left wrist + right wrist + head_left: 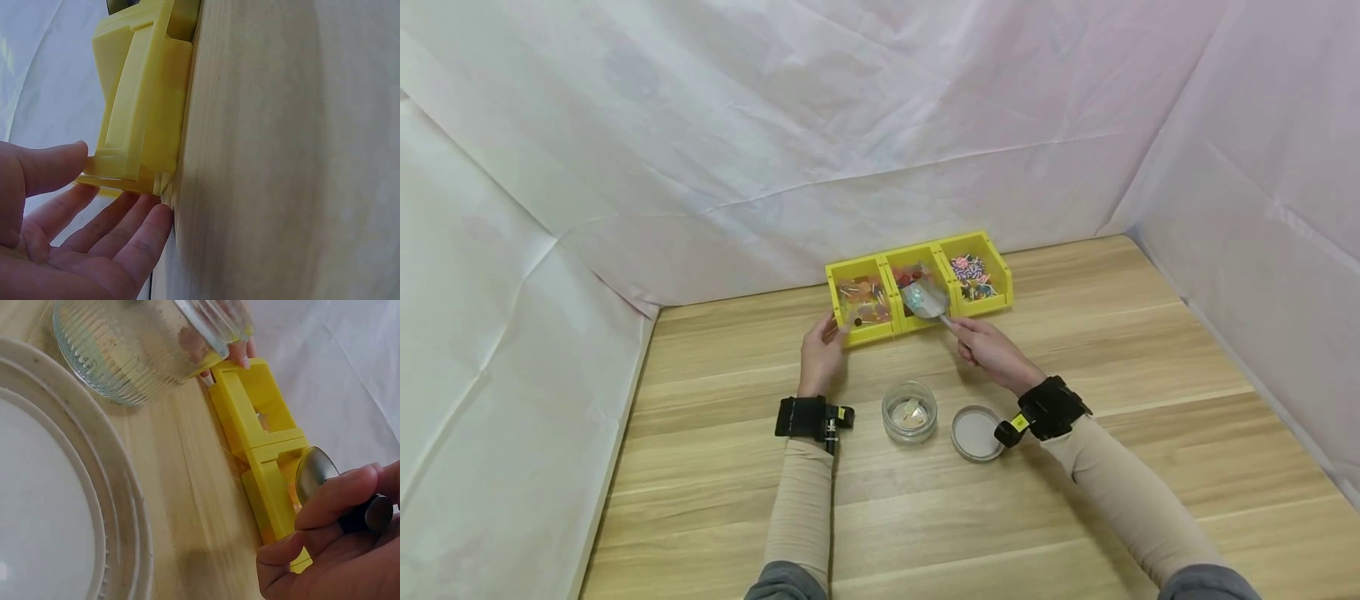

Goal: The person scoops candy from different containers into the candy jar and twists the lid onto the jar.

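Note:
My right hand point(992, 350) grips the handle of a metal scoop point(934, 307), whose bowl tilts over the middle yellow bin point(913, 252). Shiny teal-wrapped pieces show at the scoop's bowl; the right wrist view shows the scoop's rounded end and fingers curled round its handle. At the left yellow bin point(125, 106), my left hand point(822, 354) holds the front left corner, thumb by the rim and fingers along the outer side. Wrapped lollipops point(865, 300) lie in that bin. Reddish wrapped candies point(913, 273) are partly hidden behind the scoop.
A right-hand bin holds swirl-patterned candies point(970, 268). Nearer me stand an uncapped glass jar point(909, 417) with a few pale pieces inside and, right of it, a round lid point(977, 433) beneath the right wrist strap. White sheeting point(880, 200) rises behind the bins.

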The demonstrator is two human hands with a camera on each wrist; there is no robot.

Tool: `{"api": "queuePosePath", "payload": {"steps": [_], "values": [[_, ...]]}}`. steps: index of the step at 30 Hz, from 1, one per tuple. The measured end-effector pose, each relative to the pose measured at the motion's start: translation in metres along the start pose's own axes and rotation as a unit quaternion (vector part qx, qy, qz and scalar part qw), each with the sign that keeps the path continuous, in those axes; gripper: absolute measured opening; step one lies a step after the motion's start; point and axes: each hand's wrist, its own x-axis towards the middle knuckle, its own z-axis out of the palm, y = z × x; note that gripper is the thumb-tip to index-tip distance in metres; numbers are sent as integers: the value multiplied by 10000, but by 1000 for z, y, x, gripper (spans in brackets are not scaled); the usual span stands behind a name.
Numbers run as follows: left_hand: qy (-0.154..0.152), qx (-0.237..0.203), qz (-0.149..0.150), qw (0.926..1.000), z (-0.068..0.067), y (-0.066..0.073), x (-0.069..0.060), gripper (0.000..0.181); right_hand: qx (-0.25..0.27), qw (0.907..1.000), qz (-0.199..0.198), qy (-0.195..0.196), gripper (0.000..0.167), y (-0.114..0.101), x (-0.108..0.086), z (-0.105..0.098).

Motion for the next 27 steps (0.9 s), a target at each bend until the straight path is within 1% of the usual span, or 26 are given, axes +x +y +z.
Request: {"api": "queuePosePath", "payload": {"steps": [5,12,17,23,27], "values": [[-29,45,-40,10000,-2,0,1,52,6,9999,-105,-44,47,-2,-7,0],[-58,2,-8,10000,-4,-1,0,49,106,9996,-256,-40,45,-5,-20,-2],[-40,24,1,10000,-5,-1,-1,48,83,9991,-331,-231,46,-6,-26,-3],[-48,29,9,10000,-6,0,-1,48,217,9981,-412,-391,46,-8,-33,-3],[-71,17,-24,10000,-6,0,-1,49,195,9978,-378,-516,47,-10,-37,-3]]}}
